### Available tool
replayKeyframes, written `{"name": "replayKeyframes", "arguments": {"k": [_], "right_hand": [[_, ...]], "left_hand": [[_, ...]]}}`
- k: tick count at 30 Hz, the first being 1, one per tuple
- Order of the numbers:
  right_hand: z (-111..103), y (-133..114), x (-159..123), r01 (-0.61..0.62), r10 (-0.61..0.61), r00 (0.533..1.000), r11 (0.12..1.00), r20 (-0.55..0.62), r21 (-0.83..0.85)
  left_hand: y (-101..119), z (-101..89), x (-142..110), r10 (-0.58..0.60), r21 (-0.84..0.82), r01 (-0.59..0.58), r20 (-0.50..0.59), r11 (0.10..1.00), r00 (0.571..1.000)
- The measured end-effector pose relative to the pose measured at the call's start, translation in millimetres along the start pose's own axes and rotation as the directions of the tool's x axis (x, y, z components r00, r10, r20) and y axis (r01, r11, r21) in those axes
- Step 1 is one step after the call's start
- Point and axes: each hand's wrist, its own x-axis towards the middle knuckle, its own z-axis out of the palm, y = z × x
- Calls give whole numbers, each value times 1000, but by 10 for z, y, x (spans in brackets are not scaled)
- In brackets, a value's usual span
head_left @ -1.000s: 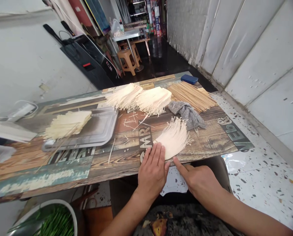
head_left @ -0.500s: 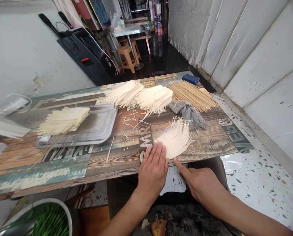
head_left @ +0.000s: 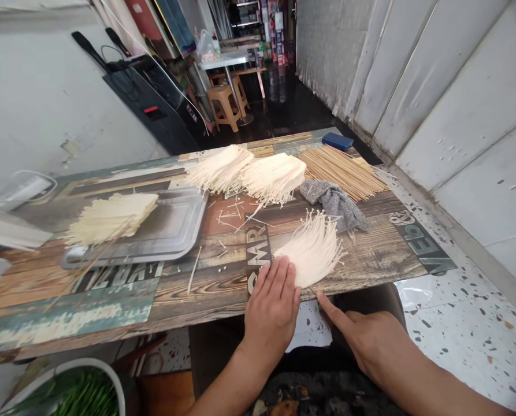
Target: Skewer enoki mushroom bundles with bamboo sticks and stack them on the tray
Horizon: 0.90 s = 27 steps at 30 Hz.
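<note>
A fanned bunch of enoki mushrooms (head_left: 316, 251) lies at the table's near edge, caps pointing away and to the right. My left hand (head_left: 273, 300) rests flat on its base end, fingers stretched out side by side. My right hand (head_left: 366, 338) is just off the table edge, index finger extended and the other fingers curled under. A short length of thin skewer (head_left: 313, 290) shows between that fingertip and the mushrooms; the rest of it is hidden by the hand and the bunch.
Behind lie two enoki piles (head_left: 275, 173), a grey cloth (head_left: 336, 203), many bamboo skewers (head_left: 344, 170) and a blue box (head_left: 337, 141). Left, skewered pale sheets (head_left: 114, 216) sit on a clear plastic lid (head_left: 179, 231). A pot of cut greens (head_left: 86, 396) stands below.
My right hand has drawn back slightly to the right, and a bit of skewer now shows between its fingertip and the mushrooms. My left hand stays on the bunch. The view has shifted slightly.
</note>
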Motion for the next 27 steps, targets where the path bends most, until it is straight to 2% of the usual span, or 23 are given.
{"name": "replayKeyframes", "arguments": {"k": [5,7,16,27], "right_hand": [[41,14,-38,2,-7,986,1000,-169,-30],[17,23,-29,-5,-5,981,999,-195,-50],[-67,87,-9,43,-44,980,999,-193,-8],[-58,205,-37,58,-34,988,985,-152,161]], "left_hand": [[-7,-15,3,7,-11,-7,-15,1000,1000],[-1,-25,9,3,-27,-3,-22,1000,1000],[16,-22,14,-14,-33,12,-39,999,999],[15,-9,13,-10,-38,8,-50,999,999]]}}
